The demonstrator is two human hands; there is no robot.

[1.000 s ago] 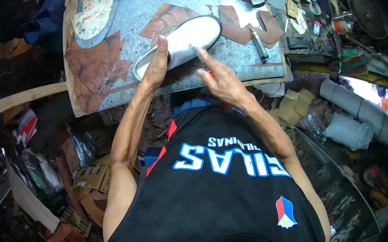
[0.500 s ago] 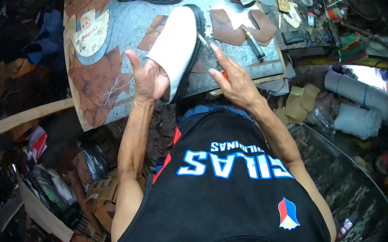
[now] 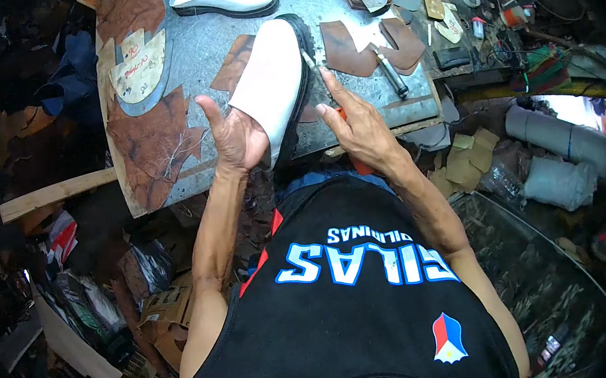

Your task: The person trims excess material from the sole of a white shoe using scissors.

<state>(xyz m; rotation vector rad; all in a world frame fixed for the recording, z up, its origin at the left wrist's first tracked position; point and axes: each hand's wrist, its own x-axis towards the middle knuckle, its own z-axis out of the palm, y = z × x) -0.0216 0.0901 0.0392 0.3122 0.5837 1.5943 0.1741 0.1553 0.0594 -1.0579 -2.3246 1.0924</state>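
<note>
The shoe (image 3: 269,74) lies between the hands — left hand (image 3: 242,140) spread against its heel end, right hand (image 3: 362,130) gripping a tool (image 3: 309,59) — tip at the sole (image 3: 304,99).

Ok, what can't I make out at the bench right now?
All in the head view:
Fingertips of the left hand: hidden by the white shoe with black sole.
Most of the orange-handled tool: covered by the right hand.
Whether its tip touches the shoe: too small.
Smallest marks on the cream pattern piece: too small.

White shoe (image 3: 268,71), black sole (image 3: 302,78), brown leather pieces (image 3: 154,142).
</note>
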